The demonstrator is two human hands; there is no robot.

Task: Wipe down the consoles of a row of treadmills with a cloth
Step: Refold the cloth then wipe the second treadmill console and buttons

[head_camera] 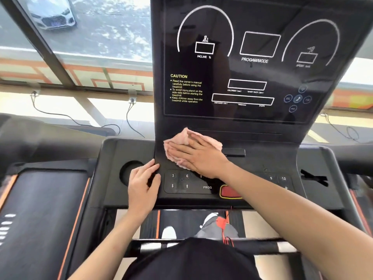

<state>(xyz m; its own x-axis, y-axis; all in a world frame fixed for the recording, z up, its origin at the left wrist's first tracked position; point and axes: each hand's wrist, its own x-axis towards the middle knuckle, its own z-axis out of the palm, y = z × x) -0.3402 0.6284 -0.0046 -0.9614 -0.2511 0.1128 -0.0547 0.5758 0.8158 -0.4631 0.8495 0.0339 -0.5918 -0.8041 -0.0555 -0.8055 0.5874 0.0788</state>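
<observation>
Right hand (pixel 198 156), fingers (pixel 177 150) straight and flat, presses the pink cloth (pixel 181 139) against the console (pixel 252 126); the cloth lies under and beyond them. Left hand (pixel 142 184) rests on the console's left edge, fingers loosely extended, holding nothing.

Left hand (pixel 141 186): shown bare.
Right hand (pixel 198 156): shown bare.
Left forearm (pixel 113 235): left uncovered as far as the lower edge of the view.
Right forearm (pixel 282 209): likewise uncovered out to the edge of the view.
Top (pixel 193 259): a plain black garment is worn; only its front is seen.
Left shoe (pixel 169 232): a white toe is seen.
Right shoe (pixel 212 225): a grey upper and a white toe are seen.
</observation>
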